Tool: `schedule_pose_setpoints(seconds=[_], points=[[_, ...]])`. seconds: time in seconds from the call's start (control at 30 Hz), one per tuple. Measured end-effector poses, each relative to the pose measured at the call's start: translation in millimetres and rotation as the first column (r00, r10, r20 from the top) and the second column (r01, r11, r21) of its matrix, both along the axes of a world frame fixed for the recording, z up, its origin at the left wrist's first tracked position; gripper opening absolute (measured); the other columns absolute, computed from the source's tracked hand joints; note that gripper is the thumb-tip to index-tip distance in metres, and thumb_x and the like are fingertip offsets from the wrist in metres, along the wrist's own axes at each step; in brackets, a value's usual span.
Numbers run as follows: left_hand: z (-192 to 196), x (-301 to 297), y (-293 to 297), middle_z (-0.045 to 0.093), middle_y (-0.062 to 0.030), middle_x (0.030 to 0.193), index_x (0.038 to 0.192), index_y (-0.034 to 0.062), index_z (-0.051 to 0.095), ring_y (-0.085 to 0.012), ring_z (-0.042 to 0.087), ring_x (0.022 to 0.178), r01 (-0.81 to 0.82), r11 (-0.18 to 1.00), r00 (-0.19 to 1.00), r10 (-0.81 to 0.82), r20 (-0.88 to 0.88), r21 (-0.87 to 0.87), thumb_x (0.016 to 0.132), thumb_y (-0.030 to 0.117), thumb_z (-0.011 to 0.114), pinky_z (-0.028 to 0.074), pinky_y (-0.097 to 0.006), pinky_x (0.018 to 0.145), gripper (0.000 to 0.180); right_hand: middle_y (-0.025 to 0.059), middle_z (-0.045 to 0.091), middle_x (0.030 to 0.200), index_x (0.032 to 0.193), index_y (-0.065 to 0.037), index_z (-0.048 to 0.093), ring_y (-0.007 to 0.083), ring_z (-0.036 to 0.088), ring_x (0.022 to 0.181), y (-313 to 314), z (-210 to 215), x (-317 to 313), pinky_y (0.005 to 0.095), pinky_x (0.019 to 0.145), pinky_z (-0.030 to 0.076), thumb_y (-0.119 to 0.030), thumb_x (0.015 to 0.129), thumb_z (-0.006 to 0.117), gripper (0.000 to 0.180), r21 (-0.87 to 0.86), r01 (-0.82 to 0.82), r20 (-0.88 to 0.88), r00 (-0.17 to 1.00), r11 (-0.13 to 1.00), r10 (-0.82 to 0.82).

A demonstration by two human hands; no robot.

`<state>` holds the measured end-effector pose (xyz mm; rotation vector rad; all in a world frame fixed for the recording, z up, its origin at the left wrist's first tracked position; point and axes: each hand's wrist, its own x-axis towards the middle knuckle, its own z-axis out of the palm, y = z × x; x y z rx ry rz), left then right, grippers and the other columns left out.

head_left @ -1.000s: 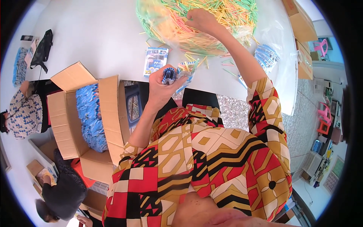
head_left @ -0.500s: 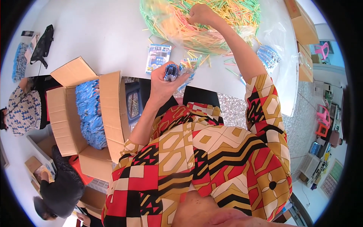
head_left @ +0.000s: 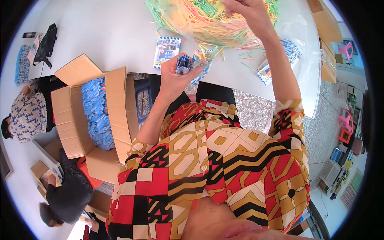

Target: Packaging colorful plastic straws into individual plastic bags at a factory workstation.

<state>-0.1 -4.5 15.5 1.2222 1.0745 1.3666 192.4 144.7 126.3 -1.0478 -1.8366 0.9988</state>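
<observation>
My left hand (head_left: pixel 176 78), above the table's near edge, is closed around a rolled blue-and-white packet (head_left: pixel 184 63). Beside that roll, at its fingertips, is a second packet (head_left: pixel 203 66), partly clear with a blue striped edge. My right hand (head_left: pixel 252 16) is over a large clear plastic bag (head_left: pixel 188 30) heaped with thin green, yellow, orange and pink sticks (head_left: pixel 216 26). Its fingers are bent, and the upper frame edge cuts part of the hand off; what they hold is hidden. A flat blue-and-white packet (head_left: pixel 166 52) lies just beyond my left hand.
Loose sticks (head_left: pixel 247 66) and striped packets (head_left: pixel 291 52) lie on the white table (head_left: pixel 108 36) at the right. An open carton (head_left: pixel 118 108) full of blue packets (head_left: pixel 96 114) stands at the left. Two people (head_left: pixel 30 114) (head_left: pixel 72 192) are farther left. More cartons (head_left: pixel 329 60) stand at the right.
My right hand has moved right and farther away across the stick heap, toward the upper frame edge. The left hand keeps its hold, nearly still. The whole view has shifted slightly.
</observation>
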Motion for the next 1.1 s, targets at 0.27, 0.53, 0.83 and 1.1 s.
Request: schedule_pose_setpoints(seconds=[0.27,0.53,0.83,1.1], points=[[1.0,1.8,-0.5,0.045,0.0052,0.058,0.065,0.0032,0.050,-0.0037,0.037,0.057,0.031,1.000,0.999,-0.031,-0.016,0.000,0.072,0.010,0.075,0.032,-0.022,0.050,0.028,0.0109,0.062,0.092,0.101,0.002,0.060,0.0171,0.061,0.079,-72.4,35.6,-4.0,0.0302,0.064,0.049,-0.001,0.082,0.060,0.019,-0.036,-0.476,-0.092,0.877,0.879,0.471],[12.2,4.3,-3.9,0.056,0.0050,0.066,0.076,0.0017,0.061,-0.0022,0.046,0.060,0.039,0.999,0.996,-0.038,0.086,-0.011,0.075,0.008,0.074,0.039,-0.020,0.054,0.014,0.0104,0.065,0.092,0.091,-0.002,0.066,0.0247,0.065,0.085,-83.5,16.7,-7.4,0.0293,0.070,0.052,0.008,0.069,0.064,0.025,0.593,-0.481,0.370,0.875,0.646,0.312],[14.4,4.4,-3.7,0.058,0.0045,0.067,0.078,0.0012,0.063,-0.0025,0.048,0.061,0.039,0.999,0.995,-0.039,0.090,-0.007,0.074,0.007,0.074,0.040,-0.021,0.055,0.013,0.0082,0.064,0.090,0.091,-0.003,0.065,0.0210,0.063,0.081,-92.8,14.3,-4.9,0.0275,0.067,0.050,0.003,0.071,0.066,0.021,0.429,-0.511,0.345,0.855,0.745,0.388],[8.3,-1.6,-2.4,0.051,0.0051,0.060,0.069,0.0025,0.055,-0.0033,0.039,0.057,0.066,0.996,0.993,-0.059,-0.103,0.067,0.073,0.008,0.075,0.033,-0.022,0.050,0.022,0.0027,0.062,0.092,0.093,-0.005,0.064,0.0101,0.054,0.070,-91.5,10.7,-8.4,0.0217,0.061,0.045,0.000,0.078,0.065,0.016,0.153,-0.466,0.333,0.854,0.871,0.399]])
